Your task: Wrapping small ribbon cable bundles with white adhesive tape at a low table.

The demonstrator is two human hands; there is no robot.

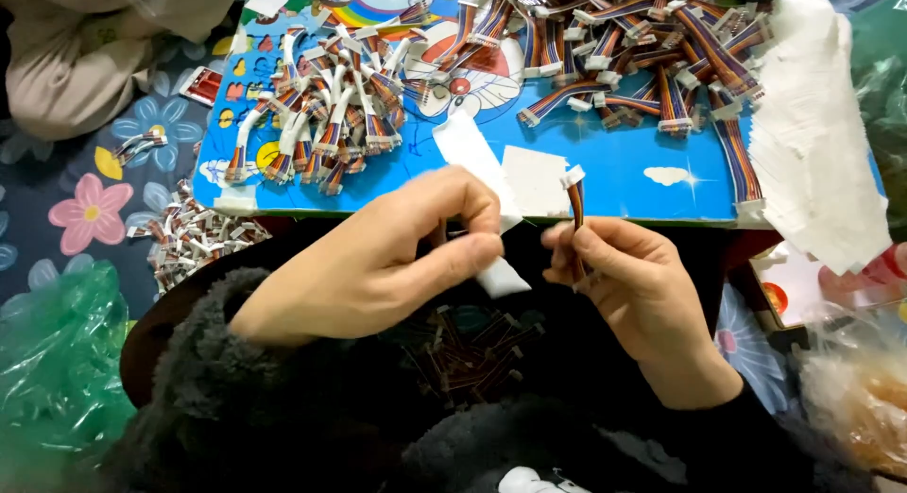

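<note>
Clutter covers the blue cartoon-printed play table (605,186): ribbon-cable harnesses heaped at its far edge (624,49), a smaller pile toward its left edge (321,115). Over the near edge, the left hand (378,257) pinches a white tape strip (482,186); the right hand (633,276) grips one harness (574,210) upright. Slack tape could likely crease or stick to fingers.

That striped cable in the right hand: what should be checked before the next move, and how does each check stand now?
1. Right hand grips the cable: ok.
2. Cable's white plug points up, clear of the fingers: ok.
3. Left hand pinches the white strip: ok.
4. Strip touches the cable: not ok, they are apart.
5. Plug undamaged: cannot tell.
</note>
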